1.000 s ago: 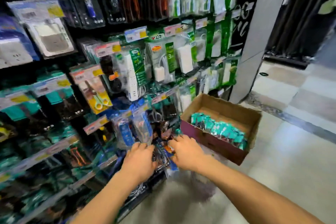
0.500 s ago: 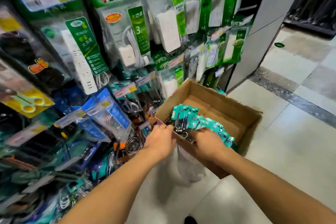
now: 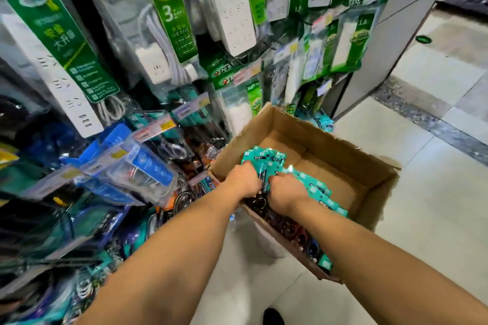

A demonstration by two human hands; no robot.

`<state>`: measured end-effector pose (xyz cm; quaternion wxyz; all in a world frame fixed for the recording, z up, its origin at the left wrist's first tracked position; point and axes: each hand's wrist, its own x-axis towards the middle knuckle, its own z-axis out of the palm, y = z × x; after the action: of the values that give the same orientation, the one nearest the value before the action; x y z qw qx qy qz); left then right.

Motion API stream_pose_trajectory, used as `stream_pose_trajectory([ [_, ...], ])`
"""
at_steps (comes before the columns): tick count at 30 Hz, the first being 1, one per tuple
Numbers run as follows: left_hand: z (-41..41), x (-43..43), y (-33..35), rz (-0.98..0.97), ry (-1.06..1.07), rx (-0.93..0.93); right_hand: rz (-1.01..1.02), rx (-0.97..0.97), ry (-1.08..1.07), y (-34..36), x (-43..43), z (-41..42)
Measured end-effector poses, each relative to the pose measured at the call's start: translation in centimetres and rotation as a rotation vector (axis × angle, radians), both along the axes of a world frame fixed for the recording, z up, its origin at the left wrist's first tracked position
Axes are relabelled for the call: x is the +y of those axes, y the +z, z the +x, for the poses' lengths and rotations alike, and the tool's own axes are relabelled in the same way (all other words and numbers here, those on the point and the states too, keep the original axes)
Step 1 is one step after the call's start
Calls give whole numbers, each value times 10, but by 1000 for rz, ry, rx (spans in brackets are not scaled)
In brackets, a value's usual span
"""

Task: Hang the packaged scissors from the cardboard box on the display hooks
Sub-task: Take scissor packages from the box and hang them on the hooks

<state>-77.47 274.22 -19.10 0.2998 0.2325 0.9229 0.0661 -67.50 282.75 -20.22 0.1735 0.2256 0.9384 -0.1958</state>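
An open cardboard box (image 3: 351, 155) stands on the floor against the display rack. Inside it lies a row of packaged scissors (image 3: 315, 187) with teal header cards and dark handles. Both my hands are down in the box at its near left end. My left hand (image 3: 244, 182) has its fingers curled round the teal packs at the left end of the row. My right hand (image 3: 286, 191) grips packs right beside it; the fingertips of both are hidden among the packs. The display hooks (image 3: 158, 126) with price tags jut out of the rack to the left.
The rack (image 3: 111, 66) on the left is crowded with hanging power strips (image 3: 232, 13), blue packs (image 3: 148, 163) and other tools, some overhanging the box's left edge. A grey pillar (image 3: 390, 42) stands behind the box. Tiled floor (image 3: 435, 192) spreads to the right. A shoe tip (image 3: 273, 316) shows below.
My hands left the low hooks on the rack and moved right into the box. The camera came closer and lower, and both hands now dig deeper into the teal packs.
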Motion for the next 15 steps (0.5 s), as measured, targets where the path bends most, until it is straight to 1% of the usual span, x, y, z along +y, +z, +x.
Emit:
stream_pose_trajectory([
  [2,-4,4,-16,-4,91,-57,-94,5,-76,-7,-3,-6],
  [4,-6,9,-27,-2,168,-96,-199,42,-200,-13,-5,-11],
  [6,-8,15,-34,6,224,-133,-269,94,-301,-18,-3,-16],
  [8,-11,17,-35,23,267,-150,-328,107,-385,-22,-2,-21],
  [12,-14,15,-42,-13,285,-122,-496,95,-589,-29,-2,-29],
  [15,-14,11,-38,-34,263,-176,-690,195,-852,-36,1,-33],
])
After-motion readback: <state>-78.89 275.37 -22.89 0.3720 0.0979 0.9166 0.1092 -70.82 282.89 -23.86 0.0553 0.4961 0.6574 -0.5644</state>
